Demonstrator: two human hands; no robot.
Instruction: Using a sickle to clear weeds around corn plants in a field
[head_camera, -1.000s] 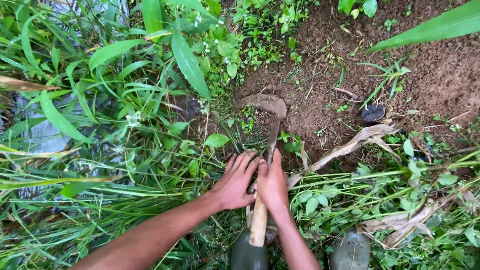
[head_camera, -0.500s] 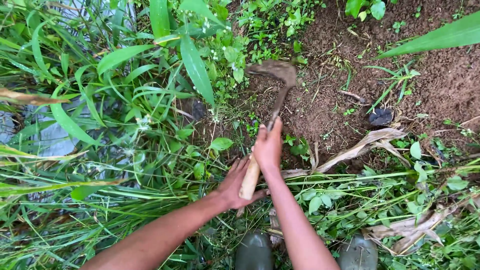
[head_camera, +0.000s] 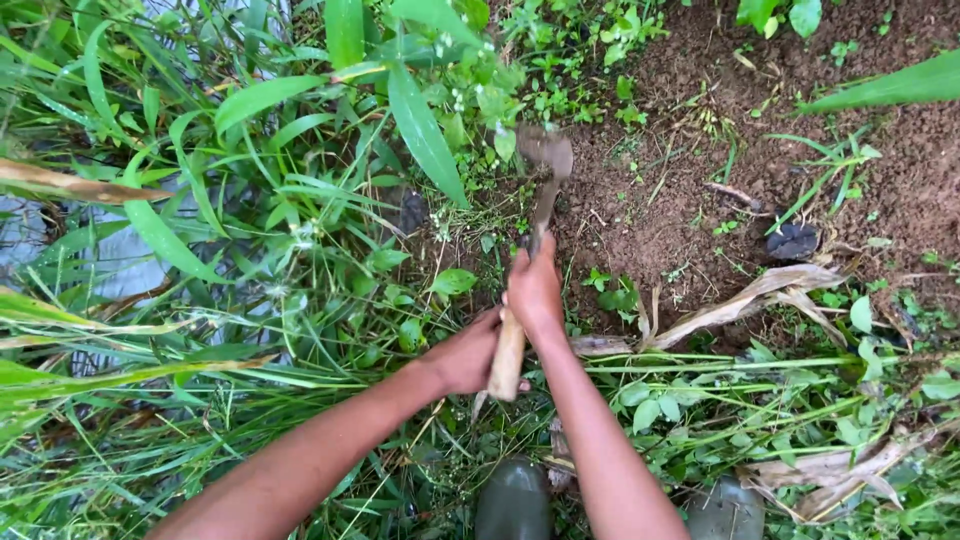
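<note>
A: Both hands on the hoe (head_camera: 530, 250). The right hand (head_camera: 533, 290) is clamped around the wooden handle further up; the left hand (head_camera: 468, 352) is wrapped around it lower, close to the butt end.

B: And the blade?

A: The blade (head_camera: 547, 152) is out ahead of the hands, at the edge where bare soil (head_camera: 680, 180) meets the weeds (head_camera: 300, 220). Whether it has bitten into the ground cannot be told.

B: Risks?

A: Two boots (head_camera: 515, 500) stand just behind the hands, right in line with the handle. Likely hazard: a hard pull that skips off loose earth could carry the blade back toward the toes. Also, a dry husk (head_camera: 750, 295) lies just right of the hands; it could snag the blade and twist the handle in the grip. Wet greenery to the left may make footing slippery.
</note>
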